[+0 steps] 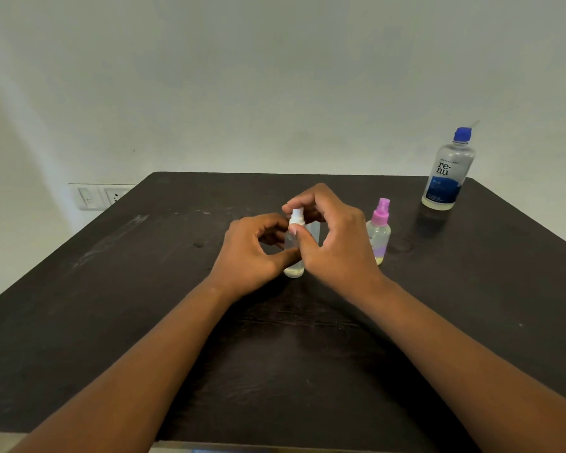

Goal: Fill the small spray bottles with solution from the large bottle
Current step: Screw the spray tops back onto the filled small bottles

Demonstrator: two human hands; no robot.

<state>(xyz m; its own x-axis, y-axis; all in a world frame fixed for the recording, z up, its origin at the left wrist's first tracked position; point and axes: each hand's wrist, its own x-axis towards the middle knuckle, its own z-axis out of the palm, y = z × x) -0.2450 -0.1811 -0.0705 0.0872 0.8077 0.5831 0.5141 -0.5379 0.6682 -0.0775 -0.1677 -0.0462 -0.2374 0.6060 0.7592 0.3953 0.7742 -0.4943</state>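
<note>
Clear plastic small spray bottle [294, 253], white top, upright at centre of dark table [111, 289]: left hand [254, 253] grips body, right hand [334, 237] pinches its top. Pink-topped spray bottle [379, 230] just right; large bottle [448, 171] at far right, apart.

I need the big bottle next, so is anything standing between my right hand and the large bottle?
Partly: the pink-topped spray bottle stands just right of your right hand, near the path to the large bottle at the far right corner.

dark table [111, 322] (three bottles [378, 237] on top)
</note>
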